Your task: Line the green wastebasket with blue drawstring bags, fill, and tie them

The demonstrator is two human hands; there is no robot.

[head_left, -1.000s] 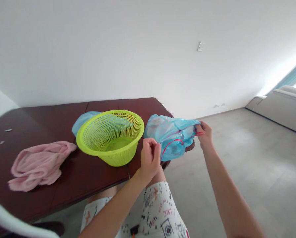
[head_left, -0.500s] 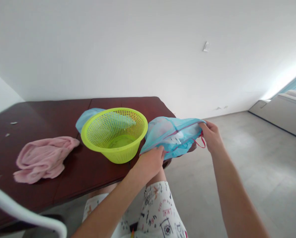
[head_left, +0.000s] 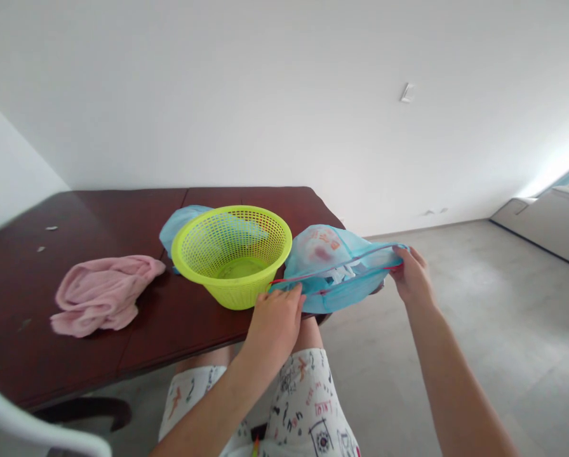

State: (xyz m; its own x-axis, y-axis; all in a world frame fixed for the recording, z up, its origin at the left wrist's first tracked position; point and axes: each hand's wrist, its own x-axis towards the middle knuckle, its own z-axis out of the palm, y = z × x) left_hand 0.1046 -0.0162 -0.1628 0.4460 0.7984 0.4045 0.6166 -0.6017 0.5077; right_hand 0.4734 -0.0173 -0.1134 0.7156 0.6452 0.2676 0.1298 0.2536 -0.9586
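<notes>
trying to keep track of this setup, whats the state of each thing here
blue drawstring bag, pulled taut, red cord along its edge
left hand, gripping the bag's lower edge
right hand, pinching the bag's far end
lime green plastic basket, upright on the dark wood table
pale blue plastic, partly behind the basket
pink towel, crumpled beside the basket

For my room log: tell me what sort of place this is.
Probably a room in a home, likely a living-dining room: a dark wooden dining table holds a lime-green plastic basket and a pink towel, and a pale sofa stands along the wall.
</notes>
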